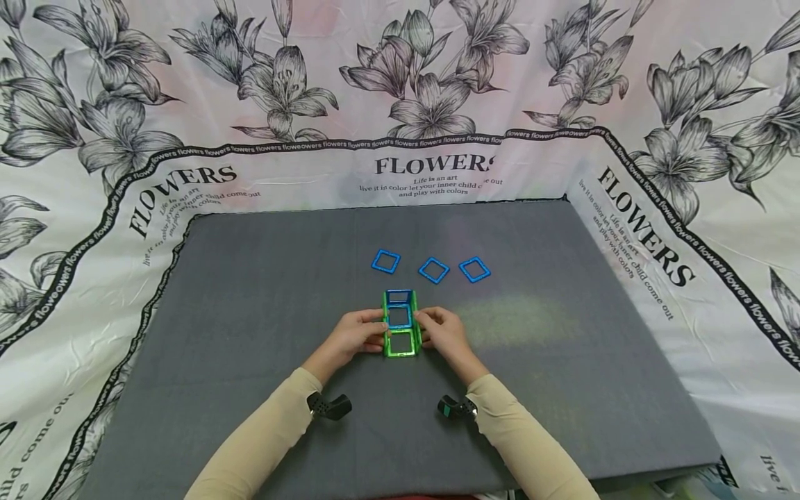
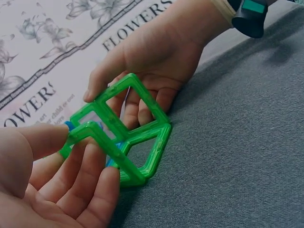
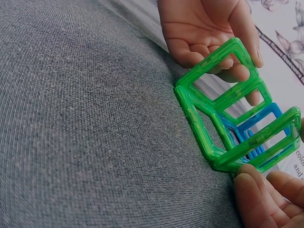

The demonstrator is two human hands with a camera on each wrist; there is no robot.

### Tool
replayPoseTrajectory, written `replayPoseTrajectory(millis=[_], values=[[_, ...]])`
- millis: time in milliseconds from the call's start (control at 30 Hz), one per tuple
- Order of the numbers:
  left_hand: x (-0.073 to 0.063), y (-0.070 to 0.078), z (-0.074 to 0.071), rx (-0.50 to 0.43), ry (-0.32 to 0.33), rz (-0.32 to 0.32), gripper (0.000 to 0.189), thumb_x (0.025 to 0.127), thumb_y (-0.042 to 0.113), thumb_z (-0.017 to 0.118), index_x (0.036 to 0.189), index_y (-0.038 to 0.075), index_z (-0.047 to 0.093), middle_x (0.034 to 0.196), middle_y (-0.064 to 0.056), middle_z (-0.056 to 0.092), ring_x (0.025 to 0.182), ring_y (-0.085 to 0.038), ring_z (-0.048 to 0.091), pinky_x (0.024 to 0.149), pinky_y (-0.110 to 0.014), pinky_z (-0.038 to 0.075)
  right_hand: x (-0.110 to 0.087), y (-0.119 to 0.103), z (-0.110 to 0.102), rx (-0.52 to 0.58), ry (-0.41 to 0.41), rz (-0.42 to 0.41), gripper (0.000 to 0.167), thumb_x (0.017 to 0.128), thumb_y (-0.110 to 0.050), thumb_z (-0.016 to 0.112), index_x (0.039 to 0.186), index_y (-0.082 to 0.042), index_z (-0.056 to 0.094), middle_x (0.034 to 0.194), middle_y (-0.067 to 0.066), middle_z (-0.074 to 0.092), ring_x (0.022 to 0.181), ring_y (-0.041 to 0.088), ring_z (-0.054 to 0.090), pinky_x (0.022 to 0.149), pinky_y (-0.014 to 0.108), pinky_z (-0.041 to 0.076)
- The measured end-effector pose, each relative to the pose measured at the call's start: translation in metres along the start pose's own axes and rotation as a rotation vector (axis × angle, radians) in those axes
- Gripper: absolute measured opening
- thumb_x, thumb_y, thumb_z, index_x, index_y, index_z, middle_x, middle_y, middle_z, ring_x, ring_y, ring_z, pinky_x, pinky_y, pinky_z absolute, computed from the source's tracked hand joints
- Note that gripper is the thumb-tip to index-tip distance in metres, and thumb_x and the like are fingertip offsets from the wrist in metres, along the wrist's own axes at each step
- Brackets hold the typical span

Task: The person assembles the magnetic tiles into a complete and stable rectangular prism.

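Observation:
Between both hands stands an open-topped structure of magnetic tiles, see-through square frames joined edge to edge. A green tile (image 1: 401, 355) lies flat at its near end, and blue tiles (image 1: 398, 326) form the floor and upright far end. Upright green tiles line the two long sides, plain in the left wrist view as a green side wall (image 2: 110, 115). My left hand (image 1: 353, 335) pinches the left wall, thumb at its top edge and fingers along the outside. On the opposite wall, my right hand (image 1: 445, 332) holds on with thumb and fingers, low along the wall (image 3: 259, 138).
Beyond the structure, three loose blue square tiles lie flat: a left one (image 1: 383, 270), a middle one (image 1: 428, 277) and a right one (image 1: 482, 278). Grey cloth (image 1: 250, 278) covers the table. Flower-printed sheeting (image 1: 431, 180) rises along its back and sides.

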State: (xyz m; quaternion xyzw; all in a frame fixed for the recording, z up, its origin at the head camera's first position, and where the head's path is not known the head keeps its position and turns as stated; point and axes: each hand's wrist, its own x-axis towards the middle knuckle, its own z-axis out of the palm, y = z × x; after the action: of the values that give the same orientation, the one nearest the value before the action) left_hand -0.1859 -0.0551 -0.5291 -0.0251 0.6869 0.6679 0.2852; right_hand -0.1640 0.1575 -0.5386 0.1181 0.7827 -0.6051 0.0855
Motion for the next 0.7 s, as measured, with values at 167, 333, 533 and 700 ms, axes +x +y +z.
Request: replayPoseTrajectory(millis=[167,333,533,700], values=[[0.0024,0.0003,-0.0006,-0.014,-0.03,-0.007,0.053,0.1,0.011,0.061,0.149,-0.003,0.047,0.078,0.009,0.072,0.067,-0.004,0.066,0.067,-0.025,0.059,-0.0002,0.0002,-0.0001,-0.004,-0.001,-0.002,0.042,0.098,-0.04,0.066,0.125,-0.007,0.07,0.109,0.015,0.071,0.075,0.014,0.068,0.067,0.03,0.059],[0.0037,-0.0002,-0.0007,-0.047,-0.052,0.0,0.053,0.099,0.01,0.061,0.148,-0.006,0.047,0.075,0.01,0.07,0.065,-0.003,0.066,0.066,-0.024,0.058,-0.0005,-0.0001,0.0,-0.009,0.0,-0.005,0.043,0.098,-0.039,0.066,0.125,-0.007,0.07,0.109,0.015,0.071,0.075,0.014,0.068,0.068,0.03,0.059],[0.0061,-0.0019,-0.0023,-0.06,-0.067,-0.003,0.052,0.099,0.01,0.06,0.147,-0.006,0.047,0.078,0.009,0.072,0.066,-0.004,0.065,0.067,-0.025,0.058,-0.0006,-0.0004,0.0001,-0.009,0.003,-0.005,0.042,0.098,-0.039,0.066,0.125,-0.006,0.07,0.108,0.015,0.072,0.074,0.013,0.068,0.067,0.03,0.059],[0.0067,-0.0018,-0.0037,-0.047,-0.075,-0.018,0.051,0.1,0.011,0.059,0.148,-0.002,0.049,0.081,0.008,0.073,0.066,-0.005,0.065,0.068,-0.025,0.058,-0.0009,-0.0007,0.0004,-0.007,0.002,-0.003,0.042,0.099,-0.038,0.065,0.125,-0.006,0.07,0.108,0.015,0.072,0.074,0.012,0.068,0.067,0.03,0.059]])
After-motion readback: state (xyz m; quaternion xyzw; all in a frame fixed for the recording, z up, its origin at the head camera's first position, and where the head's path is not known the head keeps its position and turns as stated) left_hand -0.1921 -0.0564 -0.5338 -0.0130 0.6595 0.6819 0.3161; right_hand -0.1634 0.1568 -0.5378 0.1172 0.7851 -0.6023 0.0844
